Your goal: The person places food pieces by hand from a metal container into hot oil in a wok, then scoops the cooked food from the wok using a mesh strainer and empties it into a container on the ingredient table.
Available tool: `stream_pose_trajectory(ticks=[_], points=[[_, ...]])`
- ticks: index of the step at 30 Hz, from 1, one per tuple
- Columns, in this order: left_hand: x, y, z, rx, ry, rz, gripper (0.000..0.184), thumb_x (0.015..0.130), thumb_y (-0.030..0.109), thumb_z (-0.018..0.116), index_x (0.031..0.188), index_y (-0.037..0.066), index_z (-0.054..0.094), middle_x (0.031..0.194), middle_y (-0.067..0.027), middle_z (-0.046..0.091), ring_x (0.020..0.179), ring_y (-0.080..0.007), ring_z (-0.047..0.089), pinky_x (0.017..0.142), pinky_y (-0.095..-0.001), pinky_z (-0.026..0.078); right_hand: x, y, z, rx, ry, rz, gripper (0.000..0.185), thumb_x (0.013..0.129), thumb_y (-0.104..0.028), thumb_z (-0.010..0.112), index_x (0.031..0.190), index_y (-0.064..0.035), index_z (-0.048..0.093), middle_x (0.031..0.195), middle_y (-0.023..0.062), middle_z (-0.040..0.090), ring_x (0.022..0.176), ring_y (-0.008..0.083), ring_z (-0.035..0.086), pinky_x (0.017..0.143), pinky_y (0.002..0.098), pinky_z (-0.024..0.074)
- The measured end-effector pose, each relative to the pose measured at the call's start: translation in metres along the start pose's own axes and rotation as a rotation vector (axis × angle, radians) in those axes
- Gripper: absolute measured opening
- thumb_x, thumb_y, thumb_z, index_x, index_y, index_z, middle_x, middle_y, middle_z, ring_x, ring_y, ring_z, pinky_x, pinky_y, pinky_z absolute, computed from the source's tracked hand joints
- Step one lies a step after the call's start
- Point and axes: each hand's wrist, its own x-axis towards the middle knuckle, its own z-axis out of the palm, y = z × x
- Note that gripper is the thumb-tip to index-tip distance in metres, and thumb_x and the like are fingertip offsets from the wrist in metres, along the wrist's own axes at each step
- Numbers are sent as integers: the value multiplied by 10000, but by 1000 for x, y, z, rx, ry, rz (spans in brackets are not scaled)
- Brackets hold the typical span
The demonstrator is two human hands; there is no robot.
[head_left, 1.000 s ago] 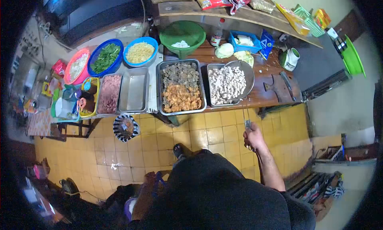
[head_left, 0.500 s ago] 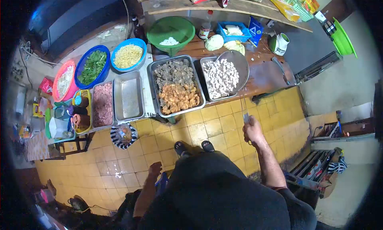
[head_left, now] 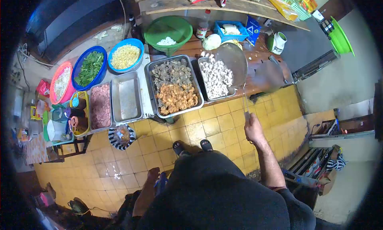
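Observation:
My right hand is closed around the handle of a long-handled wire skimmer. The skimmer's round mesh head is tilted over the right side of a metal tray. White chopped pieces fill this tray, and a few lie at its far edge beside the mesh. To its left stands a larger metal tray with dark grey pieces at the back and orange-brown pieces in front. Low at my left side hangs my left hand, beside something blue; its fingers are too unclear to read.
Leftward stand an unfilled metal tray, a tray of pink meat, and basins of noodles, leafy greens and white shreds. Behind are a green colander and a cabbage. A wooden shelf overhangs the table.
The skimmer's mesh has tilted more, and white pieces have shifted toward the tray's far left edge. My right hand keeps its grip. The view has moved slightly.

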Motion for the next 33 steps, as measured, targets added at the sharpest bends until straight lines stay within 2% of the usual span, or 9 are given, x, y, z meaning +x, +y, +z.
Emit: stream_pose_trajectory(ticks=[3,7,13,15,22,25,27,31,33], points=[[0,17,23,229,191,-102,317,900,347,616,1160,167,634,1017,12,662,811,-180,629,627,-349,481,-6,-3,-1,-107,49,-117,139,893,-53,472,1015,14,476,889,328,610,875,523,590,728,563,475],[-1,36,40,242,199,-108,323,915,357,601,1174,167,634,1036,4,665,811,-179,630,621,-345,484,-13,4,3,-48,43,-33,162,892,-50,477,1043,7,468,882,337,606,866,528,589,728,571,475],[38,4,10,-133,-112,113,322,927,305,593,1208,152,627,1067,-21,667,799,-180,639,607,-337,492,-19,9,3,-161,82,-101,170,903,-76,489,1046,-19,416,797,340,593,788,557,569,657,614,453],[8,42,41,211,111,-1,340,899,289,630,1164,77,634,999,-53,666,804,-182,645,596,-326,509,-16,14,5,-167,87,-152,170,902,-68,484,1044,-23,402,767,340,585,770,559,567,648,620,447],[18,53,40,275,128,11,308,922,279,587,1154,81,630,969,-36,672,702,-172,618,524,-318,482,6,5,4,-230,142,-175,151,896,-64,458,1041,-42,419,756,337,598,701,549,577,646,623,455],[43,45,23,-52,-135,38,416,840,181,654,1248,112,605,1069,-35,669,813,-182,652,564,-325,504,29,21,4,-310,74,-203,148,895,-76,461,1035,-43,426,762,330,608,700,532,590,636,606,466],[32,70,53,253,50,165,299,938,280,561,1158,91,637,975,-18,666,762,-146,614,590,-288,480,35,47,-6,-344,46,-243,136,885,-61,466,1016,-48,431,730,317,602,694,512,601,625,593,471],[26,103,89,163,158,89,282,944,235,560,1165,79,636,977,-17,668,785,-135,624,591,-281,479,42,74,-59,-358,-32,-351,101,882,-51,472,974,-53,429,685,290,586,663,491,599,586,580,462],[21,108,114,220,197,233,292,951,242,573,1179,70,633,987,-23,673,820,-133,635,612,-281,485,59,83,-66,-312,-25,-397,95,883,-52,477,962,-53,425,675,282,582,653,486,596,571,574,458]])
